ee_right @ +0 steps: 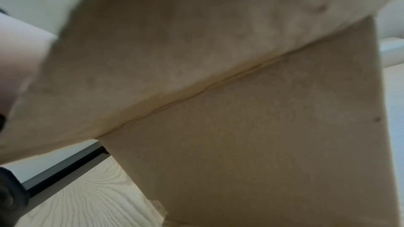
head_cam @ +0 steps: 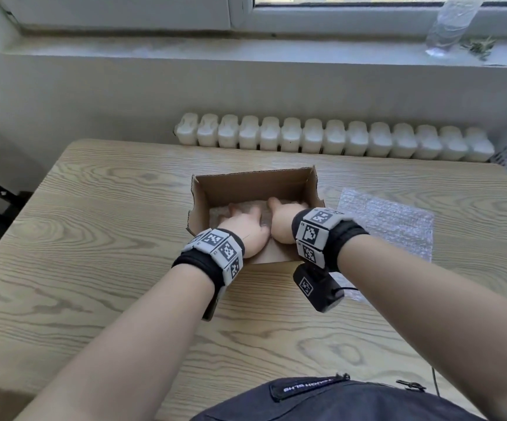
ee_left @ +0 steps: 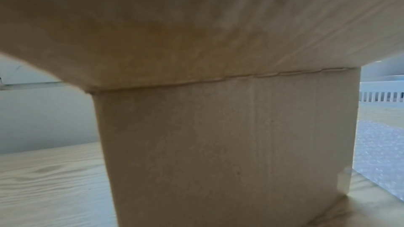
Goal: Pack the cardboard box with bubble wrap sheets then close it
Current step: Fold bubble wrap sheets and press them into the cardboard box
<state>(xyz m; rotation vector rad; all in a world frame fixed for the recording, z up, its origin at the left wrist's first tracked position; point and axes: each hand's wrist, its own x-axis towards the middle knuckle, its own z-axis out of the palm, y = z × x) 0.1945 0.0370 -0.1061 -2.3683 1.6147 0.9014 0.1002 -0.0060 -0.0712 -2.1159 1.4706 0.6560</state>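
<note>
An open brown cardboard box (head_cam: pixel 252 183) stands mid-table in the head view. A bubble wrap sheet (head_cam: pixel 223 212) lies on its floor. My left hand (head_cam: pixel 246 226) reaches in over the near wall and presses flat on the sheet with fingers spread. Beside it, my right hand (head_cam: pixel 284 221) also rests on the sheet, thumb out; its fingertips are partly hidden. A second bubble wrap sheet (head_cam: pixel 389 226) lies flat on the table to the box's right. Both wrist views show only the box's outer near wall (ee_left: pixel 218 144) (ee_right: pixel 262 144) under a folded-out flap; neither hand appears there.
The wooden table (head_cam: pixel 94 238) runs back to a white radiator (head_cam: pixel 331 138) under a windowsill holding a plastic bottle (head_cam: pixel 449 22). A black wrist camera (head_cam: pixel 317 288) hangs below my right wrist. A dark bag (head_cam: pixel 337 399) sits at the table's near edge.
</note>
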